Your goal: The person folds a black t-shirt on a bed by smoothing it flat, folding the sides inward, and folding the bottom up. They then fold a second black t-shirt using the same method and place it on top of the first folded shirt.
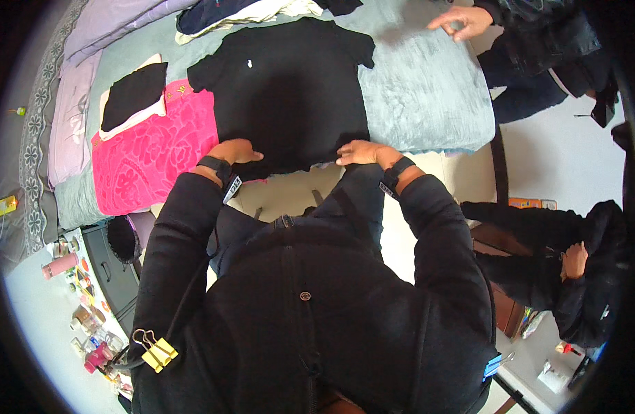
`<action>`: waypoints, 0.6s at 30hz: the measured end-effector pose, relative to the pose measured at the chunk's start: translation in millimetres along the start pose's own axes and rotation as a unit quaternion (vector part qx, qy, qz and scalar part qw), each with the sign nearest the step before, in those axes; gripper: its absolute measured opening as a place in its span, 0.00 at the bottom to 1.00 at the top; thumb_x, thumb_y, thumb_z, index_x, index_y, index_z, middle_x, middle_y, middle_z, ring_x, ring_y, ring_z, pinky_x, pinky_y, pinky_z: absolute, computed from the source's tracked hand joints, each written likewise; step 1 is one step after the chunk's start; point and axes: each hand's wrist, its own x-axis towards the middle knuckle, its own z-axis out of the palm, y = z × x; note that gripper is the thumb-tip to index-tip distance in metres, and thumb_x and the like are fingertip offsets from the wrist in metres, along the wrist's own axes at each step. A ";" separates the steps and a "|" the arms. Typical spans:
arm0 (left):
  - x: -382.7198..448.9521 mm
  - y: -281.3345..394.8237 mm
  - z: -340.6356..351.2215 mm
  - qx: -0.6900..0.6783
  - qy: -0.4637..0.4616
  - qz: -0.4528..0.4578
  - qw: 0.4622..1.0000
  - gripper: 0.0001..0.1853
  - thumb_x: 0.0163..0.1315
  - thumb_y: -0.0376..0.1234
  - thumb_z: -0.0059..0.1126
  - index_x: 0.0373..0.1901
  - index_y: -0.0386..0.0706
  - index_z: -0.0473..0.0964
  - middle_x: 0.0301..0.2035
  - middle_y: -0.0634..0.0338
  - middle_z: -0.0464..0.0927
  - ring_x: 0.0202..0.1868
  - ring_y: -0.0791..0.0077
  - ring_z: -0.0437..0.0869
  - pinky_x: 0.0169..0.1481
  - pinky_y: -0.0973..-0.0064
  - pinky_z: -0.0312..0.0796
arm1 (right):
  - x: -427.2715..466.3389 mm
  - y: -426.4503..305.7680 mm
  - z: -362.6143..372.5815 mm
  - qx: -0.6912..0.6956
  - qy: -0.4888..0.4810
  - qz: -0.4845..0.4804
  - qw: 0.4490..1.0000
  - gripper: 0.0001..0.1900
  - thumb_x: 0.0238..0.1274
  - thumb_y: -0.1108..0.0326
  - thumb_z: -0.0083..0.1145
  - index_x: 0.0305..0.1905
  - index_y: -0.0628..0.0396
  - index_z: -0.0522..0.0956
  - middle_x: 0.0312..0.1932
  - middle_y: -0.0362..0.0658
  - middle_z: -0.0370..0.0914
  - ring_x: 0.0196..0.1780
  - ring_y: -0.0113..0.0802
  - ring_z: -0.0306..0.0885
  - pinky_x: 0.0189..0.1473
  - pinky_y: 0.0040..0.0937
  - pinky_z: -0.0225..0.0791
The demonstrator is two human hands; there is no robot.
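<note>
A black short-sleeved T-shirt (297, 88) lies spread flat on a bed, its hem towards me and a small white mark near its upper left. My left hand (238, 151) rests at the hem's left corner, with the thumb pointing inward. At the right corner lies my right hand (360, 152), fingers on the fabric; whether either hand pinches the cloth is hard to tell. Left of the shirt, a pink patterned towel (157, 160) lies on the bed, and a folded black garment (134, 95) over pale cloth rests partly on it.
A grey-green blanket (426, 98) covers the bed. More clothes (245, 13) lie at its far side. One person's hand (465, 21) points over the far right corner; another person (545, 259) is at the right. A cabinet (108, 269) with bottles stands at the left.
</note>
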 end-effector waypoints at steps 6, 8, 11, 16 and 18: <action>39.5 -19.7 -14.9 0.014 0.338 -0.026 0.941 0.28 0.60 0.49 0.48 0.60 0.46 0.62 0.58 0.48 0.63 0.53 0.54 0.73 0.53 0.62 0.69 | 52.3 -18.0 -60.0 -0.047 0.332 -0.027 0.942 0.29 0.54 0.55 0.57 0.59 0.56 0.67 0.60 0.54 0.65 0.60 0.49 0.65 0.62 0.37 0.59; 49.9 -28.3 -11.8 -0.006 0.341 -0.045 0.939 0.33 0.61 0.51 0.46 0.65 0.52 0.53 0.65 0.49 0.51 0.63 0.52 0.59 0.61 0.55 0.59 | 73.2 -24.0 -73.2 -0.110 0.378 0.028 0.919 0.33 0.54 0.55 0.57 0.65 0.49 0.60 0.67 0.52 0.54 0.65 0.50 0.58 0.64 0.38 0.57; 51.8 -34.2 6.8 -0.012 0.176 -0.100 0.979 0.38 0.61 0.55 0.42 0.70 0.57 0.41 0.69 0.52 0.34 0.70 0.50 0.39 0.64 0.40 0.45 | 94.5 -32.2 -69.4 -0.147 0.308 0.098 0.935 0.37 0.55 0.50 0.56 0.69 0.38 0.52 0.72 0.47 0.40 0.72 0.53 0.42 0.67 0.54 0.46; 39.7 -38.6 39.5 0.010 0.128 -0.117 0.985 0.48 0.55 0.63 0.44 0.70 0.52 0.37 0.69 0.52 0.31 0.70 0.51 0.33 0.65 0.38 0.41 | 84.0 -27.4 -20.0 -0.197 0.231 0.111 0.946 0.44 0.51 0.44 0.57 0.70 0.37 0.45 0.73 0.47 0.31 0.73 0.56 0.27 0.65 0.66 0.35; 37.6 -40.0 42.5 0.022 0.123 -0.111 0.986 0.52 0.51 0.65 0.47 0.70 0.49 0.36 0.69 0.49 0.30 0.70 0.50 0.31 0.64 0.38 0.42 | 73.3 -21.5 -5.4 -0.203 0.217 0.096 0.950 0.46 0.50 0.43 0.57 0.70 0.38 0.45 0.73 0.49 0.30 0.73 0.57 0.27 0.64 0.68 0.35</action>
